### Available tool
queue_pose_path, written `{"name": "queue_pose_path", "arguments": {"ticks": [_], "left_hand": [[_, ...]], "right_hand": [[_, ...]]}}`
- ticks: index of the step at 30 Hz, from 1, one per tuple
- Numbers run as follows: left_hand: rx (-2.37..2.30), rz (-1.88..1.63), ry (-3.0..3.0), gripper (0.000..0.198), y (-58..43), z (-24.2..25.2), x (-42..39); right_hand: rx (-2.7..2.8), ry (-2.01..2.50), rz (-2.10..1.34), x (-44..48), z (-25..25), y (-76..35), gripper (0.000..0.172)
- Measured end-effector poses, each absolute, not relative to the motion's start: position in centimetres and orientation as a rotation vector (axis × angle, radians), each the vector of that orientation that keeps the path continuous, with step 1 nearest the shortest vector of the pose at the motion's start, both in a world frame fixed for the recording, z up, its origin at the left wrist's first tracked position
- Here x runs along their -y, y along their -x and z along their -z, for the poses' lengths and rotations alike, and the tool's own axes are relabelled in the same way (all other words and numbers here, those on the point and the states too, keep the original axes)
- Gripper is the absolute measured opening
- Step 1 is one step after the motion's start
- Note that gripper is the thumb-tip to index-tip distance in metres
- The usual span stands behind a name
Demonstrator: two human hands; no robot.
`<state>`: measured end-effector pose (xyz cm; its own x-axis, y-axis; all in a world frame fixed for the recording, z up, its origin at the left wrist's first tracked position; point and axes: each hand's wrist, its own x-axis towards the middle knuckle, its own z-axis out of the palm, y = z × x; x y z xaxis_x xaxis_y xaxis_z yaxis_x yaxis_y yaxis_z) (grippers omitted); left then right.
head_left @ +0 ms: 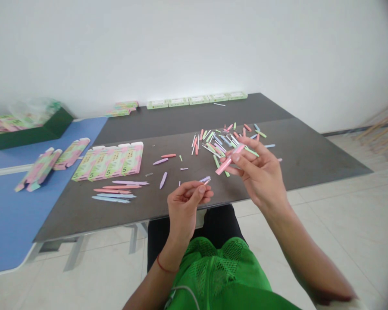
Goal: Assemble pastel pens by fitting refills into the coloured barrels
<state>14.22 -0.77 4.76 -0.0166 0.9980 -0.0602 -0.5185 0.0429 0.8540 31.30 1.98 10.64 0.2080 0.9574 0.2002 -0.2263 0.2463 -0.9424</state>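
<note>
My right hand (261, 172) holds a pink pen barrel (228, 161) between thumb and fingers, raised above the table's right half. Lower and to the left, my left hand (187, 200) pinches a small purple pen part (206, 178), its exact shape partly hidden by the fingertips. Behind my right hand lies a loose pile of pen parts (218, 144) in pink, green, blue, purple and white. Left of my left hand are a purple barrel piece (163, 180), another purple piece (161, 161) and a red one (168, 155). Several whole-looking pens (114, 196) lie in a row farther left.
Flat printed pen boxes (110, 162) lie overlapping on the dark table (84, 215). More boxes (189, 101) line its back edge by the wall. On the blue table (6, 232) at left are a dark green bin (48, 129) and loose cartons (40, 168).
</note>
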Motion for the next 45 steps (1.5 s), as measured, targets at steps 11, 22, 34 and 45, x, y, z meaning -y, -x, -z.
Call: {"name": "queue_pose_path", "arguments": {"ticks": [11,22,34,45], "left_hand": [[-1.045,-1.314,-1.938,0.019,-12.1,-4.0,5.4],[-1.076,-1.287,-1.916,0.033,-10.3,-2.5,6.5],[-1.188,-1.001,-2.107,0.019,-9.5,-1.9,4.6],[-1.298,-0.943,-2.296,0.015,-9.7,-0.8,4.0]], "right_hand": [[1.561,1.143,-1.432,2.6,-6.4,-33.3,0.027],[1.509,1.136,-1.395,4.0,-4.6,-30.7,0.015],[1.523,1.257,-1.247,3.1,-2.1,-29.2,0.026],[1.200,1.275,-1.150,2.4,-2.8,-32.9,0.022]]}}
